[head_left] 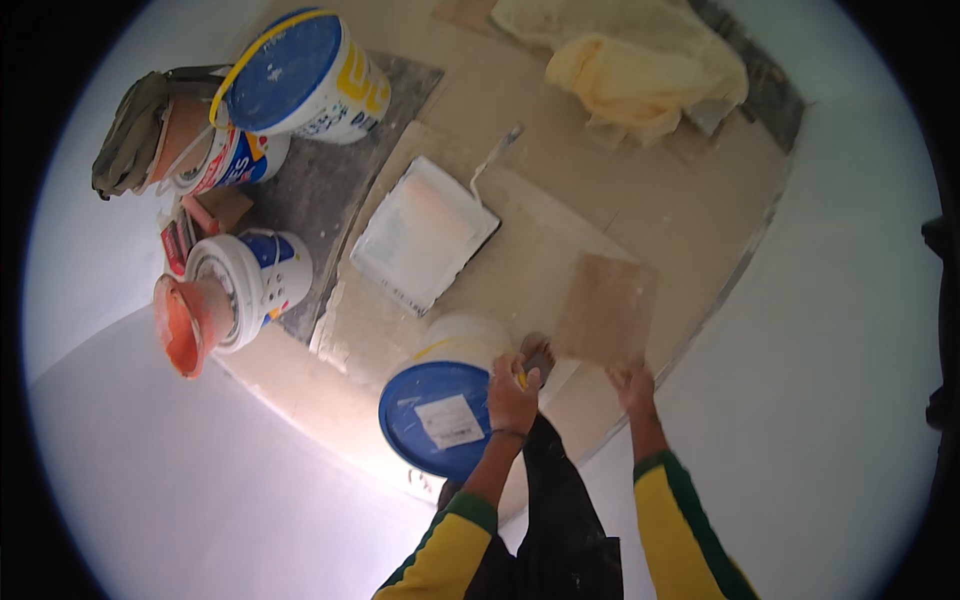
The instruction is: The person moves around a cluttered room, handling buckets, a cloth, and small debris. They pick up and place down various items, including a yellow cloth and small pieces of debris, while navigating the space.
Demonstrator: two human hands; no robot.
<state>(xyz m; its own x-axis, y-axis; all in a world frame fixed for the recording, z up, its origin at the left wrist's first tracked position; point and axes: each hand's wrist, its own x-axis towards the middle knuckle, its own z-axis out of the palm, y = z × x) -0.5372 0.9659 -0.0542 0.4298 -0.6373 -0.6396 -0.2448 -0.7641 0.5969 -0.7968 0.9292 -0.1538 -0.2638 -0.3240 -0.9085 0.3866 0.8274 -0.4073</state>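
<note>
Two things are in hand in the head view, both reached from the wearer's side of the white tray (425, 235). Nearer than the tray and slightly right of it, the left hand (512, 397) is curled around what looks like the yellow handle (521, 380) of a blue-lidded bucket (415, 405); the bucket is just nearer than the tray. Farther right of the tray, the right hand (630, 386) has thumb and fingers clamped on the near edge of a brown board (603, 310).

To do this well, I would seat the handle deep in the palm, keep the bucket level and clear of the foot (537, 355) beside it, and pinch the board firmly so it cannot swing into the wall (800, 350) right of the tray.

Blur softens the board and right hand. The left fingers' wrap is partly hidden, and I cannot tell whether the bucket bears on the floor.
</note>
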